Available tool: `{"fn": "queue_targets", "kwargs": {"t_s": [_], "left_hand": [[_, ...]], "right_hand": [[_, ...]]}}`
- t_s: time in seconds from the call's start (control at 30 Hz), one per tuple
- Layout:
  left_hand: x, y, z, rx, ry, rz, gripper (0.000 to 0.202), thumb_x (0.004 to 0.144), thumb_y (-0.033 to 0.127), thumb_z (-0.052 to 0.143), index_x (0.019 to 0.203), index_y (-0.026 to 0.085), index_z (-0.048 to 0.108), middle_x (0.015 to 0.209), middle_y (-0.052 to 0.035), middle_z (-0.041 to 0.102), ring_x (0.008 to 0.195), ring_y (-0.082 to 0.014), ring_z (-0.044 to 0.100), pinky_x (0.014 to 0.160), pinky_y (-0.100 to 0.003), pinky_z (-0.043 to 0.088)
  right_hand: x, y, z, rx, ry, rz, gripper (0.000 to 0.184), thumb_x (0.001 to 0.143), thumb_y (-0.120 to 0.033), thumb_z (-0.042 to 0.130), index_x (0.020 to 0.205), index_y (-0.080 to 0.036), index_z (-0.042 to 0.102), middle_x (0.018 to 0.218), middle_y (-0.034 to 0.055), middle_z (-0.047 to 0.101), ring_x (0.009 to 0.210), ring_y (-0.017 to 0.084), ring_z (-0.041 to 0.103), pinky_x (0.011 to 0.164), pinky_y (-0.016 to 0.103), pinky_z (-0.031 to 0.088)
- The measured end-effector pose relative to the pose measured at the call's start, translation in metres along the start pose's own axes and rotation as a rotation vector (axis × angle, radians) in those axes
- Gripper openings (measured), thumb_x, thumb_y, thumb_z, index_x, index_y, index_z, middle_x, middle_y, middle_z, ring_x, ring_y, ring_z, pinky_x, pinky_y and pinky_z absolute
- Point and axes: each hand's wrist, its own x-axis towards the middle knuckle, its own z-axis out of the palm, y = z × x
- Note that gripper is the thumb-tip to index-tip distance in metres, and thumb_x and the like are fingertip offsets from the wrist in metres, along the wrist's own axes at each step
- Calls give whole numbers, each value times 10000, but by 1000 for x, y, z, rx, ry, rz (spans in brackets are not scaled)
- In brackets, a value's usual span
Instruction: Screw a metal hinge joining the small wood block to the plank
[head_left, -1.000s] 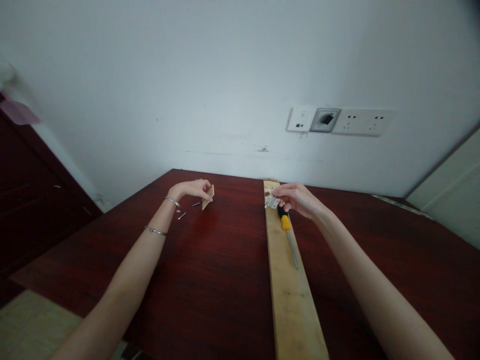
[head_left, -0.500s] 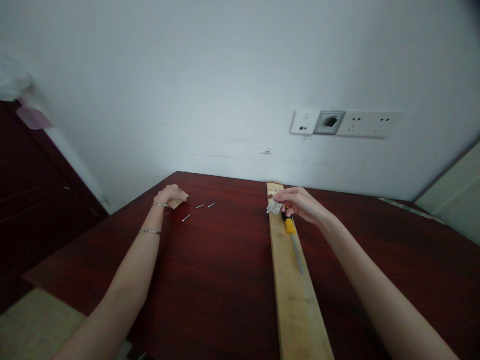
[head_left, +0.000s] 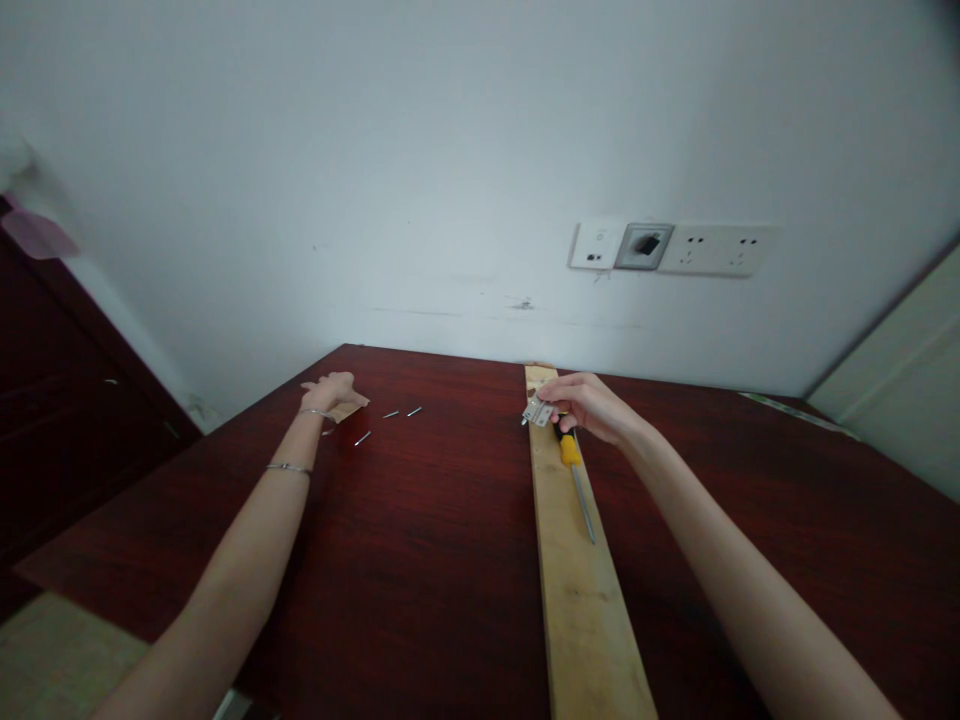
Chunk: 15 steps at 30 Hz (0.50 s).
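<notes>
Left hand (head_left: 334, 390) has lowered, fingers loose over half-hidden wood scrap (head_left: 347, 410); right hand (head_left: 586, 405) pinches blurry hinge (head_left: 536, 411).

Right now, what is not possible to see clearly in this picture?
Head view:
- Wooden piece: mostly covered by the left hand.
- Metal fitting: partly behind the right hand, too small for detail.
- Screwdriver: handle end hidden under that hand.
- Plank: cut off by the bottom edge.
- Screws: too small to tell the type.
</notes>
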Motion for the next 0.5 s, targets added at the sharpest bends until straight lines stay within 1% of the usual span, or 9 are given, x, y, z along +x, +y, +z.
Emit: {"fn": "queue_targets", "kwargs": {"t_s": [0.03,0.07,0.1,0.13,0.2,0.27,0.3,0.37,0.5], "left_hand": [[-2,10,-5,12,45,8,554,456,466,820,852,122,641,969,-171,684,1055,-395,578,831,-442,467],[-5,21,-11,-30,50,82,579,485,468,815,927,131,654,1028,-149,687,1070,-353,585,858,-397,470],[-10,34,-18,-112,41,189,598,532,477,794,1002,134,655,1072,-130,686,1062,-310,600,875,-358,473],[-16,47,-24,-210,9,308,608,593,496,760,1070,136,649,1093,-112,688,1044,-275,615,889,-336,476],[-32,75,-33,-395,-84,500,580,677,480,718,1138,137,639,1100,-88,697,1036,-234,628,925,-332,476],[-50,103,-33,-538,-146,642,499,715,413,717,1125,137,648,1092,-89,702,1029,-212,637,949,-351,477],[-59,117,-30,-598,-167,689,456,717,375,725,1098,135,657,1072,-92,707,1007,-203,646,949,-357,481],[-75,142,-16,-704,-250,768,407,704,303,744,1059,122,665,1034,-102,714,960,-187,662,931,-355,496],[-99,182,26,-841,-520,859,421,689,209,768,1082,110,654,1051,-112,711,963,-179,674,914,-364,517]], "right_hand": [[0,0,0,-4,0,-4,110,648,-201,732,667,-94,714,604,59,669,451,74,537,357,154,467],[0,0,1,-8,-1,-9,111,652,-203,729,670,-94,716,614,61,674,455,74,538,358,154,467],[1,1,1,-12,-1,-14,113,658,-206,725,677,-95,720,628,64,680,461,74,540,358,153,465],[1,1,2,-16,-2,-20,116,666,-210,722,687,-95,724,644,66,687,468,74,542,358,151,463],[0,1,3,-27,-1,-30,123,680,-216,718,709,-97,733,675,72,698,484,73,548,359,141,455],[0,1,4,-41,1,-36,135,689,-220,720,738,-96,743,706,81,709,501,75,556,363,134,450],[0,1,5,-47,3,-39,145,691,-223,724,752,-94,747,720,87,715,508,75,559,366,131,448],[-1,0,6,-52,7,-48,163,693,-232,735,774,-92,751,742,96,726,515,75,565,370,127,442],[-1,-1,9,-41,16,-69,148,689,-223,746,758,-92,745,708,80,718,503,70,556,367,129,436]]}}
